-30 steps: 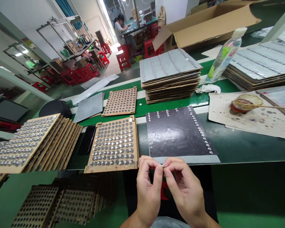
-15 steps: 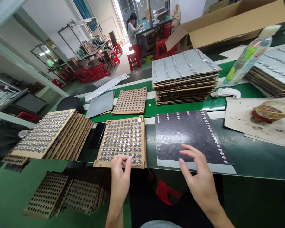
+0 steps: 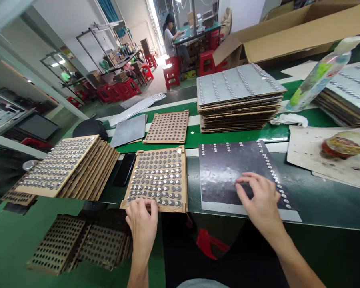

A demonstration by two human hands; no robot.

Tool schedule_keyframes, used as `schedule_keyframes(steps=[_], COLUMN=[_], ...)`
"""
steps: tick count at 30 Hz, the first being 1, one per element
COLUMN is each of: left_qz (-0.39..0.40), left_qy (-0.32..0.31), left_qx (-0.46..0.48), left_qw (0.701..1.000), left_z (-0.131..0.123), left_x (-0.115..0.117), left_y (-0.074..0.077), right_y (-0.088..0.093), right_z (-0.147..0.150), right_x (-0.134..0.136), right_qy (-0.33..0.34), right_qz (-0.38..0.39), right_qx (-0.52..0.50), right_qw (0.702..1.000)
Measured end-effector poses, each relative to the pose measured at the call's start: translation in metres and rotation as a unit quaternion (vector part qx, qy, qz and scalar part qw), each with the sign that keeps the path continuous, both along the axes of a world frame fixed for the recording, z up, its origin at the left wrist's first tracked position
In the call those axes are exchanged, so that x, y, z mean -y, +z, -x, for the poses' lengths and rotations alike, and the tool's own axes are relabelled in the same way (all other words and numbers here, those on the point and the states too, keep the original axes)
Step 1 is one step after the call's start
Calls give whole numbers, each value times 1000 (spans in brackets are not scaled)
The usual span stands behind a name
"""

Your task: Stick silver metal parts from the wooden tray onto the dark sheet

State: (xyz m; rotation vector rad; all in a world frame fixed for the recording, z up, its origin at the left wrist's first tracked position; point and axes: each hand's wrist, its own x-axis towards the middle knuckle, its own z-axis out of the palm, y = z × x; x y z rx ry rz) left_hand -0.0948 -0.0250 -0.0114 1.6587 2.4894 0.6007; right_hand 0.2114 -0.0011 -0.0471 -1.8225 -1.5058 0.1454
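A wooden tray [image 3: 157,180] packed with rows of small round metal button-like pieces lies just in front of me. My left hand [image 3: 141,224] rests at its near edge, fingers curled down against the lower rows. Whether those fingers hold a piece is hidden. To the right lies a black sheet [image 3: 231,172], with lines of small metal studs along its far and right edges. My right hand [image 3: 258,196] is over that sheet, fingers apart and holding nothing, their tips on or just above its surface.
Stacked studded boards [image 3: 238,96] stand behind the black sheet. Stacked wooden trays [image 3: 60,168] lie to the left, beside a phone [image 3: 124,170]. A plastic bottle [image 3: 321,76] and stained paper [image 3: 327,156] are at right. A seated person [image 3: 172,40] works at a far table.
My hands have parted from their pinch over the sheet's near edge. The left moved to the tray's near edge, and the right moved onto the black sheet. The view has shifted slightly.
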Motion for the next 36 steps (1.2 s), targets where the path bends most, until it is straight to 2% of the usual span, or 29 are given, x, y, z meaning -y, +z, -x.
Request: schedule_keyframes(steps=[2, 3, 7, 10, 13, 17, 21, 24, 27, 29, 33, 36], left_qz=[-4, -8, -48, -83, -107, -105, -99, -105, -98, -78, -53, -42], left_qy=[1, -1, -30, -70, -99, -158, -203, -219, -212, -201, -199, -212], left_qx=[-4, -3, 11, 33, 63, 117, 180, 241, 331, 396, 474, 507], left_qw=[1000, 1000, 998, 994, 987, 975, 957, 940, 915, 893, 856, 835], left_z=[1, 1, -6, -15, -23, -33, -53, -72, -91, -103, -121, -128], left_x=[1, 2, 8, 13, 15, 11, 8, 10, 10, 8, 2, 2], left_y=[0, -1, -2, -1, -1, -2, 1, 9, 17, 20, 25, 30], right_y=[2, 2, 2, -1, -2, 0, 6, 12, 25, 36, 58, 67], right_z=[-23, -34, -67, -76, -76, -77, -78, -74, -61, -46, -7, 15], right_x=[-26, -42, -104, -136, -149, -149, -148, -144, -123, -96, -24, 18], right_qy=[-32, -43, -63, -60, -51, -34, -22, -10, 24, 74, 179, 228], right_qz=[82, 100, 144, 171, 187, 193, 187, 171, 139, 107, 34, -66], right_qx=[53, 64, 84, 83, 80, 78, 60, 30, -13, -45, -112, -221], right_qw=[995, 992, 984, 980, 978, 978, 980, 985, 990, 990, 977, 946])
